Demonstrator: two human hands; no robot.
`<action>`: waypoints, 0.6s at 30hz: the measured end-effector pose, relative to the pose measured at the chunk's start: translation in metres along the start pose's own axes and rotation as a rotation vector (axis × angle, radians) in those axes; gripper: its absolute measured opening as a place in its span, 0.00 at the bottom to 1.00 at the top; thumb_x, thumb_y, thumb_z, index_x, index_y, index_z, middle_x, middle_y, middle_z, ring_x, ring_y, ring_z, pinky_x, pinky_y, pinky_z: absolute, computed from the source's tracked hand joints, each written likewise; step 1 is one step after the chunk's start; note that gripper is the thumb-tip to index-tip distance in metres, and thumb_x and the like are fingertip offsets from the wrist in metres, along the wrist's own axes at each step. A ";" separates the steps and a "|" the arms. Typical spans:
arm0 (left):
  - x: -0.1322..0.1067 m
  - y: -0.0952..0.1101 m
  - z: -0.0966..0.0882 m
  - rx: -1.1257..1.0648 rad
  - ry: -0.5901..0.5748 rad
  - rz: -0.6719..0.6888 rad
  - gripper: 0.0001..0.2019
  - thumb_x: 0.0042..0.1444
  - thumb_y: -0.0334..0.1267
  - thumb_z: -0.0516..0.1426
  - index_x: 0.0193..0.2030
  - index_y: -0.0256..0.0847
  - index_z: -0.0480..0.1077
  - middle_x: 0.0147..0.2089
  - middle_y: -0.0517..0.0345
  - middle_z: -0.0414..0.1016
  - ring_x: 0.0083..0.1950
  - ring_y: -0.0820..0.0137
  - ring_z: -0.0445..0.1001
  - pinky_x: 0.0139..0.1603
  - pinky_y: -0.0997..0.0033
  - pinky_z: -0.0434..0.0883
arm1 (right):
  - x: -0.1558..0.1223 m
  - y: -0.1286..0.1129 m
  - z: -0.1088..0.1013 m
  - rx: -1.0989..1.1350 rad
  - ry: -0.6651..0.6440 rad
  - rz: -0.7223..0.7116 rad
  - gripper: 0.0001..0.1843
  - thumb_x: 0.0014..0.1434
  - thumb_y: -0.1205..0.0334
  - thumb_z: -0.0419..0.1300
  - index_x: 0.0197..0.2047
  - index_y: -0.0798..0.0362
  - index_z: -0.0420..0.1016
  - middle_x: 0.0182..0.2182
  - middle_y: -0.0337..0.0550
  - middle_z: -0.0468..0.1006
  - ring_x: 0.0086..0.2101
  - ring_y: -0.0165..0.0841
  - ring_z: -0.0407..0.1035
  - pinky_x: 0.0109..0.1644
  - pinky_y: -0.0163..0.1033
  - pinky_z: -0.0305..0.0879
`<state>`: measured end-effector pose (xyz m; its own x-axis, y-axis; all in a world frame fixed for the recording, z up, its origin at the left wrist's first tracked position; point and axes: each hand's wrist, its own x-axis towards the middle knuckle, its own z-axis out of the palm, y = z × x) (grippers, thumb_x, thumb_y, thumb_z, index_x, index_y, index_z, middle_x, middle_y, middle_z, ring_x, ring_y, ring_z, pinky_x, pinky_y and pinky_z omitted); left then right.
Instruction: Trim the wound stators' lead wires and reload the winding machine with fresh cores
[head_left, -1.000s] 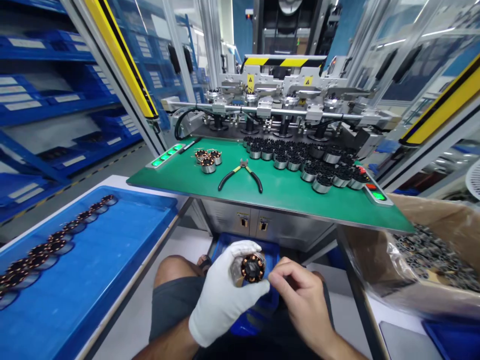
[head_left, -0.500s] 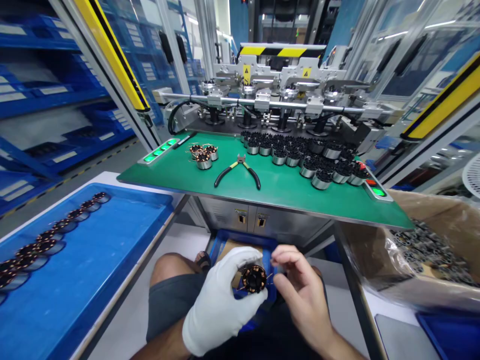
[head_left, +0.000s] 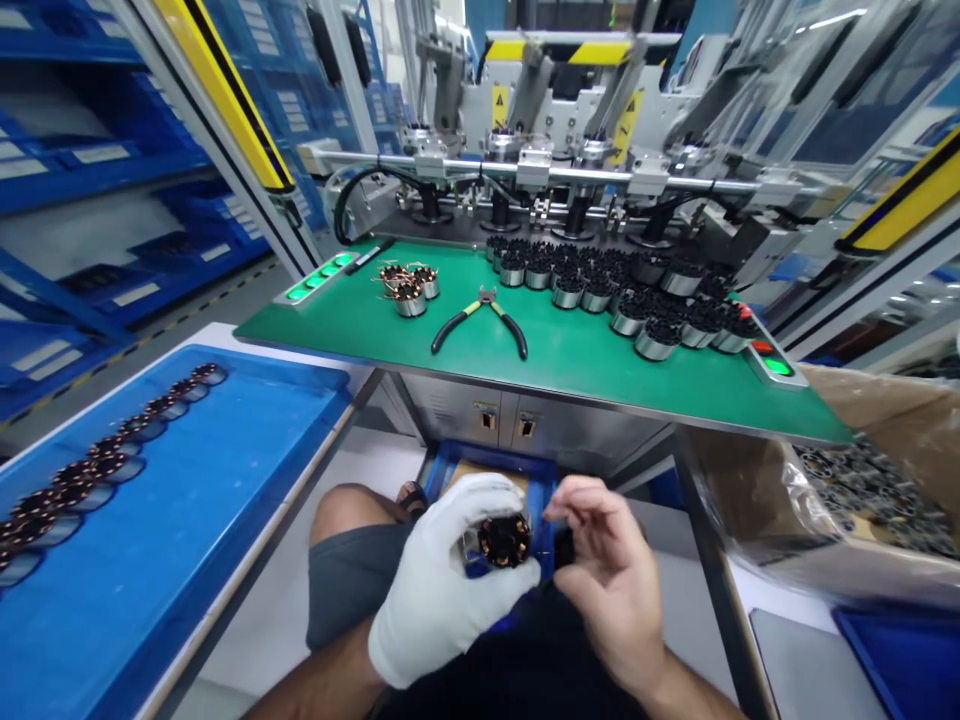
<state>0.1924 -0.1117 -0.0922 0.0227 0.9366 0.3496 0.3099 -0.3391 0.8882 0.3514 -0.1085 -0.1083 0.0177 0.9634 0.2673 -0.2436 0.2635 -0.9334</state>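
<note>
My left hand [head_left: 450,580], in a white glove, grips a copper-wound motor stator [head_left: 504,541] between thumb and fingers above my lap. The stator's black and copper face is turned up toward me, with thin wire ends sticking out at its sides. Bare and just right of it, my right hand [head_left: 607,570] has its fingers curved and thumb apart, with nothing visible between them. On the green worktop [head_left: 360,340] lie spread pliers [head_left: 486,312] with black and yellow handles. Left of the pliers sits a small group of wound stators [head_left: 409,298].
Many unwound black-topped stators [head_left: 658,338] crowd the worktop's right side, before a winding machine [head_left: 532,170]. A blue tray [head_left: 225,480] at left holds a row of wound stators [head_left: 105,465]. At right stands a cardboard box [head_left: 885,400] of metal parts.
The machine's upper arms have swung up from lying flat. The stator has tilted and shifted slightly in my left hand. My right hand's fingers have opened a little, and the camera view has moved slightly.
</note>
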 end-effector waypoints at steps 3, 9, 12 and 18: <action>0.005 0.001 0.000 -0.067 0.065 -0.054 0.18 0.44 0.30 0.68 0.44 0.45 0.74 0.48 0.56 0.77 0.49 0.66 0.78 0.54 0.68 0.76 | 0.002 -0.001 -0.003 -0.107 -0.105 0.046 0.08 0.56 0.59 0.67 0.36 0.51 0.74 0.33 0.41 0.70 0.35 0.31 0.68 0.39 0.35 0.66; 0.005 0.002 0.005 -0.087 0.033 -0.082 0.17 0.44 0.31 0.66 0.43 0.45 0.74 0.47 0.55 0.77 0.48 0.65 0.78 0.53 0.68 0.76 | 0.007 -0.013 -0.006 -0.257 -0.089 -0.071 0.09 0.60 0.65 0.63 0.27 0.53 0.72 0.24 0.38 0.70 0.27 0.29 0.66 0.32 0.34 0.62; 0.004 0.005 0.007 -0.024 -0.005 -0.054 0.17 0.45 0.29 0.64 0.42 0.46 0.72 0.45 0.59 0.76 0.46 0.68 0.77 0.50 0.71 0.75 | 0.009 -0.018 -0.005 -0.289 -0.062 -0.118 0.09 0.60 0.66 0.63 0.27 0.53 0.73 0.24 0.38 0.71 0.27 0.28 0.66 0.32 0.34 0.62; 0.007 0.015 0.004 0.004 -0.072 -0.052 0.15 0.43 0.27 0.60 0.38 0.45 0.70 0.40 0.59 0.75 0.41 0.68 0.76 0.45 0.70 0.75 | 0.014 -0.017 -0.004 -0.203 -0.109 0.104 0.09 0.58 0.61 0.65 0.28 0.53 0.74 0.24 0.38 0.72 0.26 0.28 0.67 0.30 0.33 0.64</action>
<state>0.2010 -0.1096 -0.0774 0.0749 0.9568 0.2810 0.3160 -0.2901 0.9033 0.3597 -0.0993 -0.0891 -0.1046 0.9778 0.1815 -0.0390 0.1783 -0.9832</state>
